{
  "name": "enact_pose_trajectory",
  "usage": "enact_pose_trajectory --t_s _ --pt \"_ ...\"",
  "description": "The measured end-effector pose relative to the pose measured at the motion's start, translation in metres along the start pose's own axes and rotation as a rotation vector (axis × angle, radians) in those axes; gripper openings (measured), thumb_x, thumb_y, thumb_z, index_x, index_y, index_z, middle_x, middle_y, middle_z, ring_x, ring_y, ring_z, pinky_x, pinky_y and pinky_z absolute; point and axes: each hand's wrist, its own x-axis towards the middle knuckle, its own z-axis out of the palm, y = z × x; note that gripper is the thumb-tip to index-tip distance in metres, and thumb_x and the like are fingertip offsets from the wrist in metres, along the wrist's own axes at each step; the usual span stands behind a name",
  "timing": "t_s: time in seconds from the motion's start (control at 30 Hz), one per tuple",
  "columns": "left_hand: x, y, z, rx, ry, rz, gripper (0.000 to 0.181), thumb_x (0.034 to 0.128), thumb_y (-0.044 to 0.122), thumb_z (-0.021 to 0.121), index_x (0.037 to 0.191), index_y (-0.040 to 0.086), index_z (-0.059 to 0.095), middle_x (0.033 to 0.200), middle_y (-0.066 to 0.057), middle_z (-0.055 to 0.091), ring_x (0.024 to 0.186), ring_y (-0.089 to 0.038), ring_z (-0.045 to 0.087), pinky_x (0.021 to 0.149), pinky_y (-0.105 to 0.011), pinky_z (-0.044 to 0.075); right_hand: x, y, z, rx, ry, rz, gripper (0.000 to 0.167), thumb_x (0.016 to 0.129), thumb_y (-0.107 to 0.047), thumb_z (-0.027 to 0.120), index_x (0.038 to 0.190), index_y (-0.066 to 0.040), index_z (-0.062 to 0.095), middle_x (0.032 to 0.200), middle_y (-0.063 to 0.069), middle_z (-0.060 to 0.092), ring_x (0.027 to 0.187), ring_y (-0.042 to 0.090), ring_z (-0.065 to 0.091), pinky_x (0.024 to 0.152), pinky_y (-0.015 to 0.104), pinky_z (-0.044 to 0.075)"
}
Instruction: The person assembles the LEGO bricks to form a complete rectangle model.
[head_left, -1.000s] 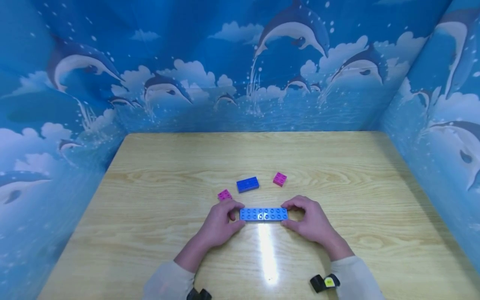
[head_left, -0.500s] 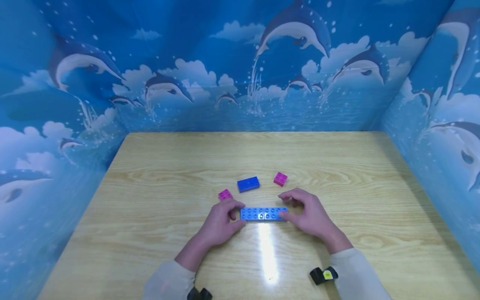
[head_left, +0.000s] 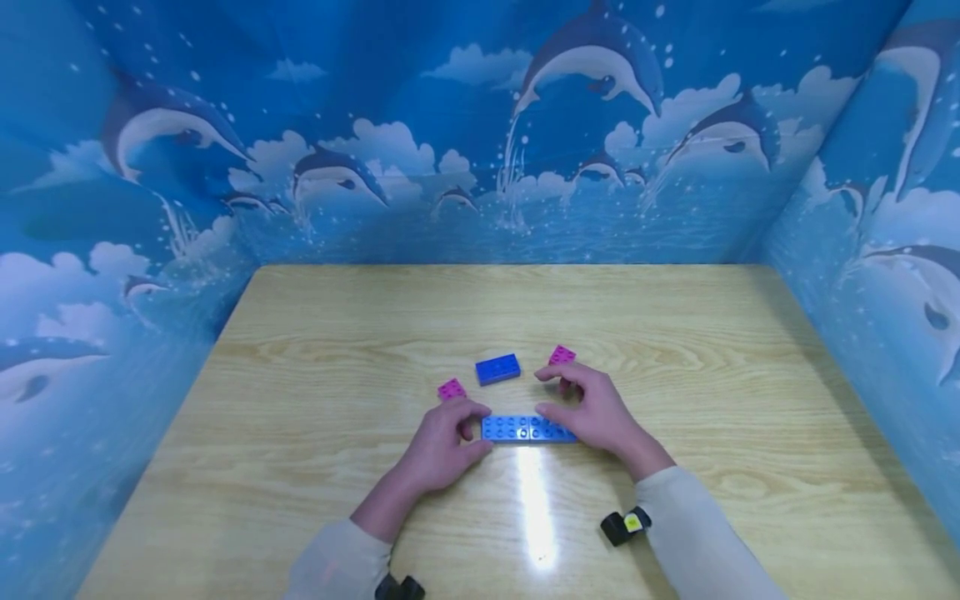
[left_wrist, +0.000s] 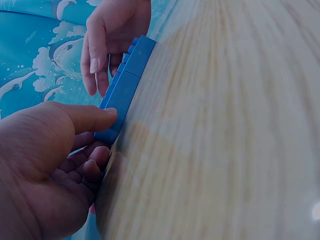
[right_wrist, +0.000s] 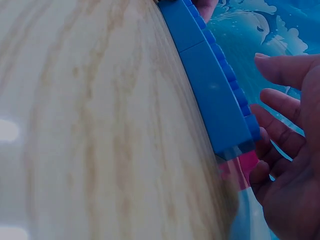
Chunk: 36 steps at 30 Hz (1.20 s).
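Two light-blue toy building bricks lie end to end on the table, studs up; a thin seam divides the left brick from the right brick. My left hand pinches the left end between thumb and fingers, thumb on the near side. Over the right brick hovers my right hand, fingers spread and holding nothing, partly hiding that brick. Its fingertips are close to a pink brick, which they partly cover. A dark-blue brick lies behind the light-blue pair.
Another pink brick sits just beyond my left fingers. The wood-grain table meets a dolphin-printed blue backdrop at the back and sides.
My right hand has released the right end of the light-blue bricks, risen, and moved forward and left toward the far bricks. The left hand keeps its pinch in place.
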Motion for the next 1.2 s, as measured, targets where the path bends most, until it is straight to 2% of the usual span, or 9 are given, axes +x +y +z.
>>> enact_pose_trajectory --t_s 0.33,0.6,0.9,1.2 --pt "0.0 -0.002 0.0 -0.01 0.004 0.016 0.04 0.0828 0.013 0.081 0.12 0.007 0.067 0.086 0.002 0.057 0.076 -0.013 0.054 0.068 -0.03 0.049 0.016 0.004 0.007 -0.003 0.001 0.027 0.045 0.081 -0.019 0.084 0.123 -0.014 0.069 0.102 0.004 0.065 0.086 0.021 0.055 0.077 0.041 0.048" --pt "0.0 -0.002 0.0 -0.006 -0.001 0.011 0.039 0.0834 0.014 0.08 0.12 0.008 0.067 0.086 0.003 0.056 0.076 -0.013 0.053 0.067 -0.029 0.049 0.027 0.007 0.011 -0.022 0.017 0.035 0.046 0.08 -0.019 0.086 0.122 -0.014 0.069 0.11 0.001 0.067 0.095 0.021 0.057 0.084 0.041 0.048" --pt "0.0 -0.002 0.0 -0.006 0.003 0.017 0.038 0.0833 0.014 0.08 0.119 0.008 0.067 0.086 0.003 0.056 0.076 -0.012 0.053 0.068 -0.029 0.049 0.039 0.007 0.015 -0.047 0.017 0.041 0.048 0.079 -0.019 0.087 0.123 -0.014 0.069 0.109 0.002 0.066 0.096 0.022 0.057 0.086 0.042 0.048" --pt "0.0 -0.003 0.0 -0.007 0.008 0.033 0.038 0.0831 0.012 0.08 0.119 0.007 0.067 0.086 0.002 0.056 0.076 -0.013 0.053 0.067 -0.029 0.049 0.051 0.005 0.022 -0.068 -0.003 0.07 0.052 0.081 -0.019 0.085 0.129 -0.012 0.065 0.122 0.002 0.065 0.104 0.023 0.057 0.092 0.041 0.047"
